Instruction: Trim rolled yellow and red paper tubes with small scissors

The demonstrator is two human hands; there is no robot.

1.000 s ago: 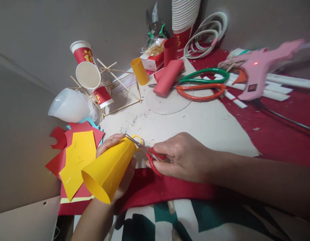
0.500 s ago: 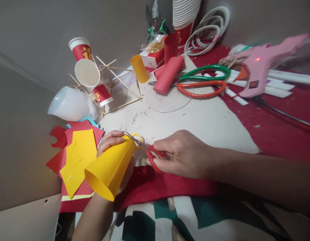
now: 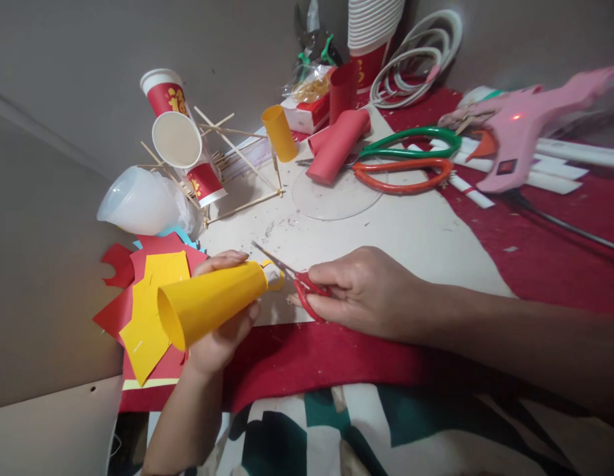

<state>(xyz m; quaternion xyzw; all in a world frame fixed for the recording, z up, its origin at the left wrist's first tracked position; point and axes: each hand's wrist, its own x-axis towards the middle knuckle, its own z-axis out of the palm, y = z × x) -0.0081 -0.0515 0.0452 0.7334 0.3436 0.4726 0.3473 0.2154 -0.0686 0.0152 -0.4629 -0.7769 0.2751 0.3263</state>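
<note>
My left hand [image 3: 222, 330] is wrapped round a yellow paper cone [image 3: 208, 305], which lies nearly sideways with its wide mouth toward the lower left. My right hand [image 3: 366, 291] grips small red-handled scissors [image 3: 300, 284]. Their thin metal blades reach up and left across the cone's narrow tip, where a small yellow paper curl [image 3: 276, 276] sticks out. Both hands hover just above a cream sheet [image 3: 416, 244] on the table.
Red and yellow paper offcuts [image 3: 148, 304] lie at the left. Behind stand red paper cups [image 3: 180, 142], a wooden stick frame [image 3: 237, 172], a clear plastic cup [image 3: 138, 201], paper tubes [image 3: 337, 145], large green and orange scissors [image 3: 406, 162], a pink glue gun [image 3: 525, 129] and a cup stack [image 3: 374, 33].
My left hand has turned the cone, swinging its wide mouth up and to the left so it lies flatter. The scissors and my right hand rose slightly, staying at the narrow tip.
</note>
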